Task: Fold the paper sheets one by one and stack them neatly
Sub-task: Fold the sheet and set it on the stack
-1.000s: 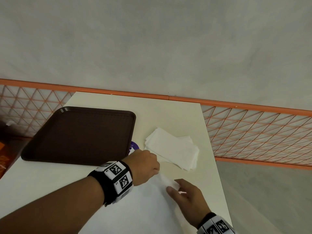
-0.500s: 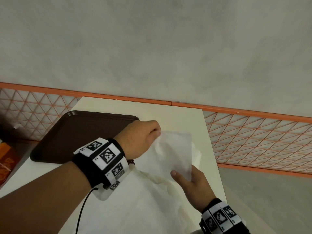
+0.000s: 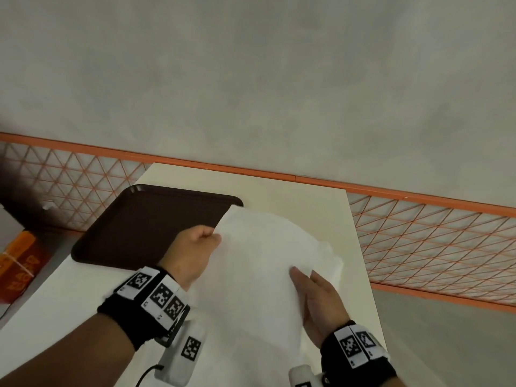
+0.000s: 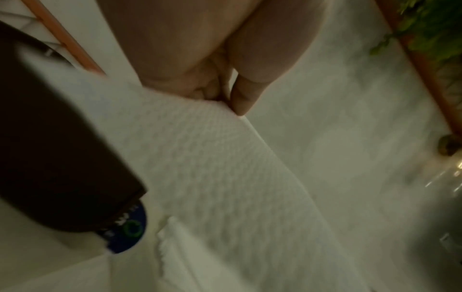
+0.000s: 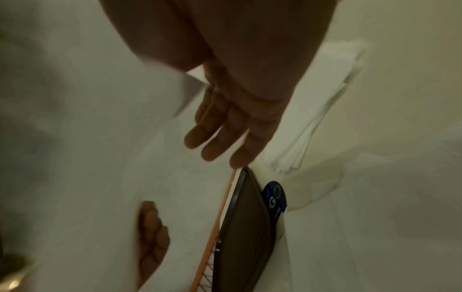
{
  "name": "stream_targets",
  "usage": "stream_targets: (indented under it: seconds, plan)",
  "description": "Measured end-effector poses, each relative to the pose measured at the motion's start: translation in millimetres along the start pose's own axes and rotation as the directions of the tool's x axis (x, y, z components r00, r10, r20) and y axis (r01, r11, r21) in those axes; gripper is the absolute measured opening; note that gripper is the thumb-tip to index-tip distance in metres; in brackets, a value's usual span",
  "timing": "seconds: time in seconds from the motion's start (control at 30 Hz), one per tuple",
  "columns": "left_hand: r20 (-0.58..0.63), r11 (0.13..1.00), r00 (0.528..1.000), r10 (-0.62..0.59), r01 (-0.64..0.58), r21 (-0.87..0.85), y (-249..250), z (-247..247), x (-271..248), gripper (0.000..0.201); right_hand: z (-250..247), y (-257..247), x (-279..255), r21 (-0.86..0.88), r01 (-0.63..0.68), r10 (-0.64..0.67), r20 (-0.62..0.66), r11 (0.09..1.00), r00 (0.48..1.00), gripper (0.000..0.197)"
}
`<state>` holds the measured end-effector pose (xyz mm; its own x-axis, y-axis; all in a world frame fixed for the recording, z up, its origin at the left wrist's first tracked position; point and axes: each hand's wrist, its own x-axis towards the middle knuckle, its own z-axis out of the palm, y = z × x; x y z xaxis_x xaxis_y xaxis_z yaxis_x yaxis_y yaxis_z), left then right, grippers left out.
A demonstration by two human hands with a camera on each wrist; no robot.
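A pale table [image 3: 293, 196] stands against a grey wall with an orange mesh fence [image 3: 435, 241] behind it. On the table's left part lies a dark brown tray [image 3: 145, 224]. A big white paper sheet [image 3: 259, 269] is lifted above the table, its far corner over the tray's right edge. The left hand [image 3: 192, 255] pinches the sheet's left edge between curled fingers and thumb. The right hand [image 3: 318, 297] holds the sheet's right side, thumb on top and straight fingers [image 5: 215, 134] underneath. A stack of folded sheets [image 5: 317, 110] rests on the table below the lifted sheet, near the tray's corner, beside a round blue sticker [image 5: 275, 197].
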<state>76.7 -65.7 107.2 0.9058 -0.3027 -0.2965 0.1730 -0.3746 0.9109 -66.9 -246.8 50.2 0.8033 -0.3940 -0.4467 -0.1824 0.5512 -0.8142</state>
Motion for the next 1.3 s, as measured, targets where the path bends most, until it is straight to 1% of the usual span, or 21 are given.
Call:
stream_targets:
  seconds: [0.03, 0.07, 0.13, 0.17, 0.2, 0.23, 0.27, 0.3, 0.33, 0.37, 0.43, 0.5, 0.53, 0.63, 0.77, 0.93, 1.0, 1.13, 1.3]
  plan:
    - [-0.011, 1.000, 1.000, -0.003, 0.003, 0.021, -6, -1, 0, 0.008, 0, 0, 3, -0.074, 0.051, -0.054, -0.040, 0.996, 0.998, 0.022]
    - [-0.015, 1.000, 1.000, -0.007, 0.007, 0.021, -12, -1, 0, 0.012, -1, -1, 4, -0.153, 0.089, -0.102, -0.080, 0.984, 0.992, 0.018]
    - [0.000, 1.000, 1.000, -0.012, 0.012, -0.004, -22, -3, -2, 0.033, -3, -4, 6, -0.260, 0.154, -0.194, -0.137, 0.953, 0.971, 0.018]
    - [0.041, 1.000, 0.999, -0.002, 0.003, -0.029, -26, -4, -4, 0.044, -5, -5, 6, -0.306, 0.183, -0.239, -0.159, 0.934, 0.958, 0.023]
    - [0.109, 0.998, 0.994, 0.017, -0.010, -0.063, -29, -4, -7, 0.055, -6, -6, 7, -0.348, 0.203, -0.277, -0.178, 0.915, 0.944, 0.028]
    - [0.178, 0.995, 0.983, 0.041, -0.024, -0.099, -30, -4, -10, 0.060, -9, -7, 7, -0.383, 0.225, -0.314, -0.187, 0.896, 0.931, 0.032]
    - [0.225, 0.994, 0.973, 0.058, -0.034, -0.107, -32, -3, -12, 0.059, -11, -8, 6, -0.409, 0.245, -0.346, -0.192, 0.879, 0.918, 0.035]
    - [0.240, 0.994, 0.968, 0.070, -0.047, -0.100, -34, -3, -14, 0.055, -13, -11, 4, -0.422, 0.266, -0.371, -0.187, 0.866, 0.909, 0.037]
    - [0.227, 0.995, 0.971, 0.070, -0.053, -0.080, -38, -3, -13, 0.048, -14, -14, 1, -0.427, 0.287, -0.387, -0.170, 0.858, 0.906, 0.037]
    - [0.203, 0.996, 0.977, 0.068, -0.056, -0.064, -41, -3, -13, 0.041, -14, -18, -3, -0.420, 0.308, -0.392, -0.130, 0.854, 0.911, 0.037]
    - [0.185, 0.998, 0.981, 0.063, -0.059, -0.025, -45, -4, -11, 0.031, -14, -25, -12, -0.368, 0.330, -0.363, -0.022, 0.869, 0.932, 0.038]
    - [0.187, 0.997, 0.979, 0.077, -0.078, -0.003, -48, -5, -10, 0.026, -15, -28, -18, -0.333, 0.327, -0.324, 0.065, 0.884, 0.944, 0.036]
    - [0.181, 0.995, 0.979, 0.091, -0.095, 0.015, -50, -6, -9, 0.025, -17, -27, -19, -0.344, 0.319, -0.309, 0.084, 0.883, 0.947, 0.031]
    - [0.176, 0.986, 0.975, 0.132, -0.148, 0.079, -52, -8, -10, 0.024, -22, -26, -19, -0.395, 0.294, -0.282, 0.091, 0.870, 0.955, 0.023]
    - [0.219, 0.957, 0.961, 0.171, -0.214, 0.194, -53, -7, -16, 0.032, -27, -26, -21, -0.454, 0.314, -0.307, 0.090, 0.834, 0.947, 0.025]
    - [0.218, 0.913, 0.948, 0.233, -0.291, 0.287, -55, -2, -16, 0.036, -29, -26, -21, -0.463, 0.312, -0.310, 0.082, 0.830, 0.947, 0.025]
    - [0.210, 0.904, 0.943, 0.260, -0.314, 0.290, -54, -1, -16, 0.033, -31, -27, -19, -0.452, 0.305, -0.304, 0.077, 0.838, 0.950, 0.026]
    - [0.192, 0.917, 0.940, 0.282, -0.323, 0.235, -54, -3, -12, 0.021, -33, -30, -16, -0.392, 0.296, -0.299, 0.053, 0.871, 0.953, 0.021]
    - [0.164, 0.900, 0.923, 0.347, -0.377, 0.219, -53, -5, -7, 0.016, -34, -32, -14, -0.457, 0.290, -0.300, 0.052, 0.841, 0.953, 0.019]
